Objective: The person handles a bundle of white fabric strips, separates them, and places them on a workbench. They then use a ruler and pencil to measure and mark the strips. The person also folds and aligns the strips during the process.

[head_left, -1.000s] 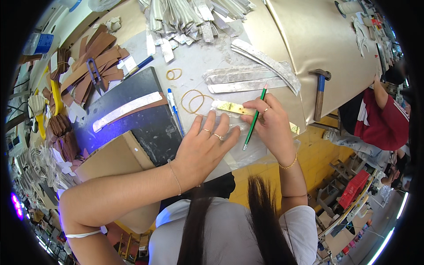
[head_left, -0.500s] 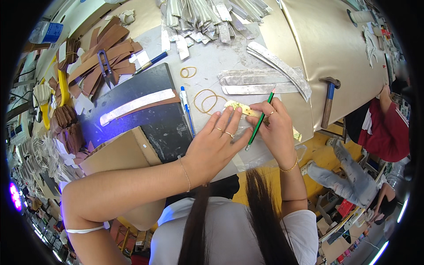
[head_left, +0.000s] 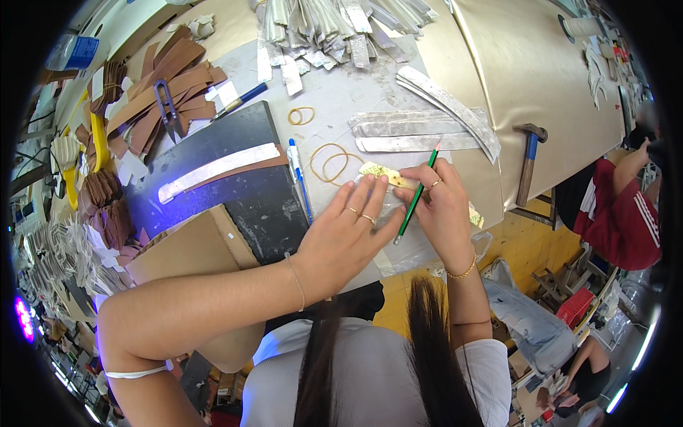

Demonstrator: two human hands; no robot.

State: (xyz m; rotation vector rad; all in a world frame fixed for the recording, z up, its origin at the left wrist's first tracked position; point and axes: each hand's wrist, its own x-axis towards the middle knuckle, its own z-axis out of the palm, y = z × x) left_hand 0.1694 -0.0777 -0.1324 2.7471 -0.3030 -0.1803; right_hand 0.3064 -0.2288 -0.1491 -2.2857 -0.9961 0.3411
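My left hand (head_left: 343,229) lies with its fingers stretched out, the tips pressing on a small yellow printed strip (head_left: 379,171) on the table. In my right hand (head_left: 445,210) is a green pencil (head_left: 408,219), slanting with its pinkish end up and away; the fingers pinch it and touch the strip's right end. Part of the strip is hidden under my fingers. Clear plastic (head_left: 398,262) lies below my hands. Left of them are a blue-and-white pen (head_left: 299,178) and loose rubber bands (head_left: 329,164).
Grey-white strips (head_left: 416,133) lie beyond my hands, a larger pile (head_left: 320,28) behind. A hammer (head_left: 529,160) rests at right. To the left are a dark board (head_left: 242,128) with a white strip (head_left: 220,171), brown strips (head_left: 192,53) and thread snips (head_left: 168,110). Other people are at right.
My hands and the pencil stay almost where they were, over the yellow strip. At right, people in the background have shifted.
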